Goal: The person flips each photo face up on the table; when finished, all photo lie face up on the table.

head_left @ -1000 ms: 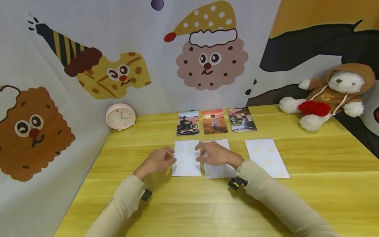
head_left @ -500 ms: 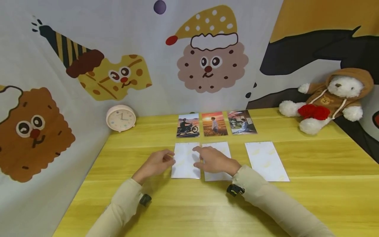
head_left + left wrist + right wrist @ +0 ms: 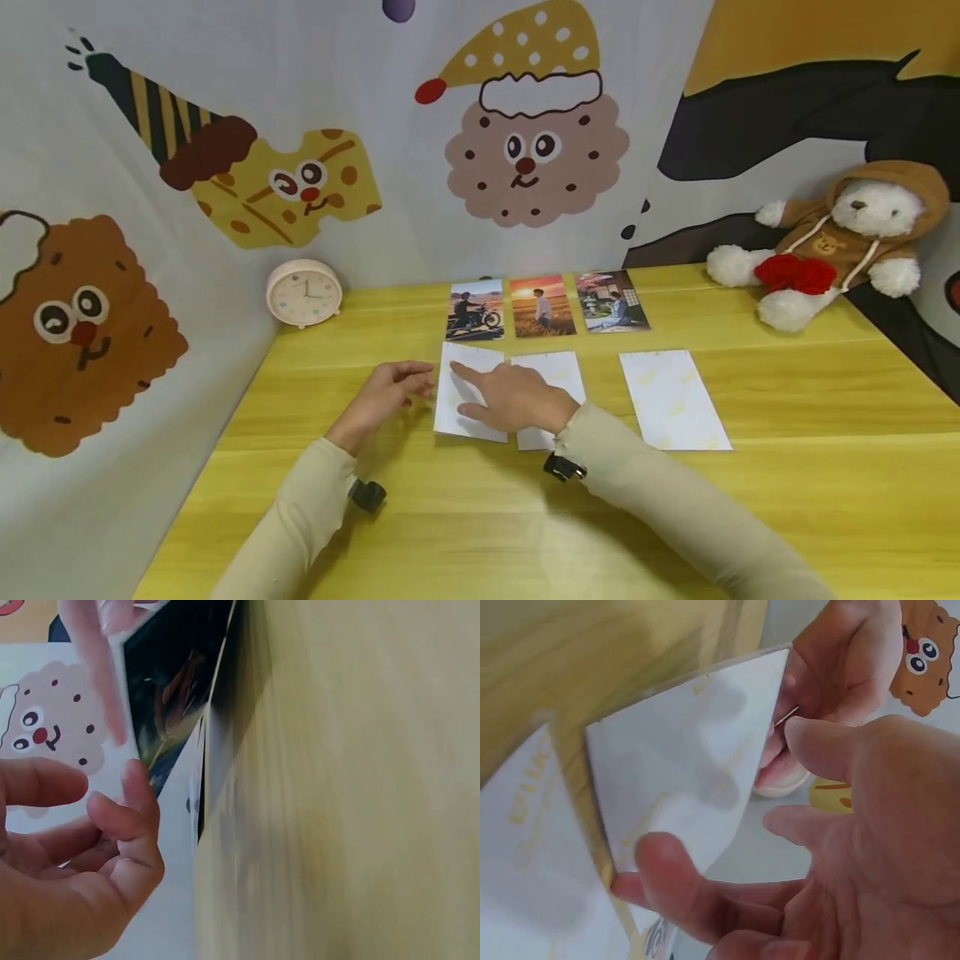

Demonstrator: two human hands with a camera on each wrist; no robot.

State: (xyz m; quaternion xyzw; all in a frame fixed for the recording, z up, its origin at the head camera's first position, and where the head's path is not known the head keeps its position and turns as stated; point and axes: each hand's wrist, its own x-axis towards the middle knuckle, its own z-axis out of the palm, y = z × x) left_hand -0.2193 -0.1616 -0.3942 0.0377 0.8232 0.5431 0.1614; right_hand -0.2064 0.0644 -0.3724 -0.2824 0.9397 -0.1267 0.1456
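In the head view, a white-backed photo card (image 3: pixel 480 425) stands tilted, its left edge raised and its right edge low on the table. My left hand (image 3: pixel 386 396) is just beside that raised edge, fingers loosely bent. In the left wrist view, a fingertip (image 3: pixel 139 784) of it is right at the corner of the card's dark, glossy picture side (image 3: pixel 169 690). My right hand (image 3: pixel 517 396) is over the white back, index finger extended toward the upper left corner. In the right wrist view, its fingers (image 3: pixel 667 862) overlap the card's back. It partly covers a second white-backed card (image 3: pixel 558 367).
A third white-backed card (image 3: pixel 675 400) lies to the right. Behind are three face-up photos: a motorcyclist (image 3: pixel 476 310), a sunset field (image 3: pixel 543 307) and a garden scene (image 3: pixel 613 302). A clock (image 3: pixel 304 293) and a teddy bear (image 3: pixel 832 242) sit at the back corners of the table (image 3: pixel 465 525).
The left card lay flat and now its left edge is up. My right hand has moved left across it. My left hand has shifted slightly left and away from the body.
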